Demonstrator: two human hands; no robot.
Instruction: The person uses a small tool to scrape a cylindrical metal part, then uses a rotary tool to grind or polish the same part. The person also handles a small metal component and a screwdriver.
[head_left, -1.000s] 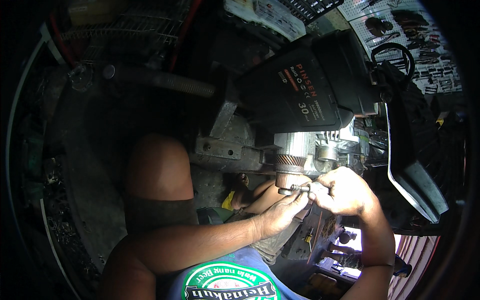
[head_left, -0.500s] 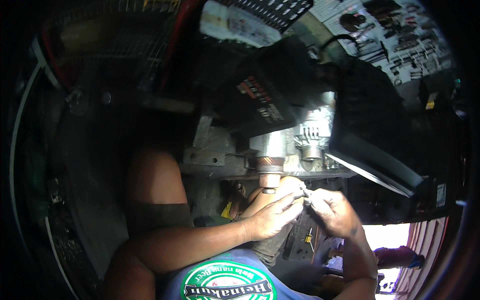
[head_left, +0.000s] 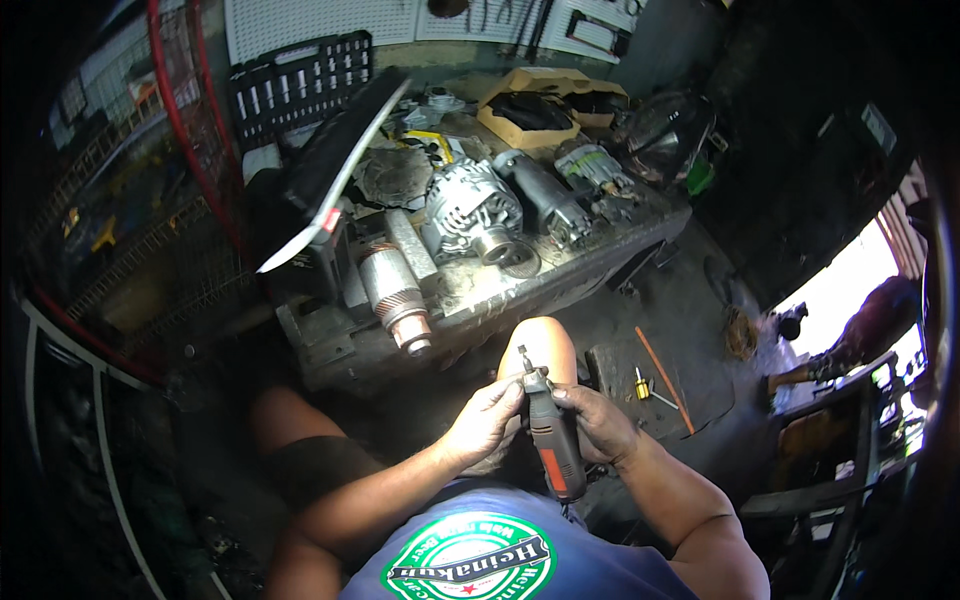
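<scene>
A dark rotary tool point(head_left: 553, 445) with a red panel lies over my lap, its narrow metal tip pointing away from me. My left hand point(head_left: 485, 420) pinches at the collar near the tip, where a small flat metal piece shows, too small to name clearly. Wrapped round the tool's upper right side is my right hand point(head_left: 603, 425), closed, with its thumb at the collar. Beyond my knees, an armature point(head_left: 384, 282) with copper bands sits by a dark metal block on the bench, apart from both hands.
The cluttered bench point(head_left: 510, 295) holds an alternator point(head_left: 470, 210), a cylindrical motor point(head_left: 540, 200) and an open cardboard box point(head_left: 505, 130). A yellow-handled screwdriver point(head_left: 641, 383) and an orange rod point(head_left: 660, 375) lie low at right. Another person's leg point(head_left: 850, 340) shows by the bright doorway.
The view has swung to take in the whole bench. Both hands have moved down from beside the armature's end to my lap, and the rotary tool's body now shows between them.
</scene>
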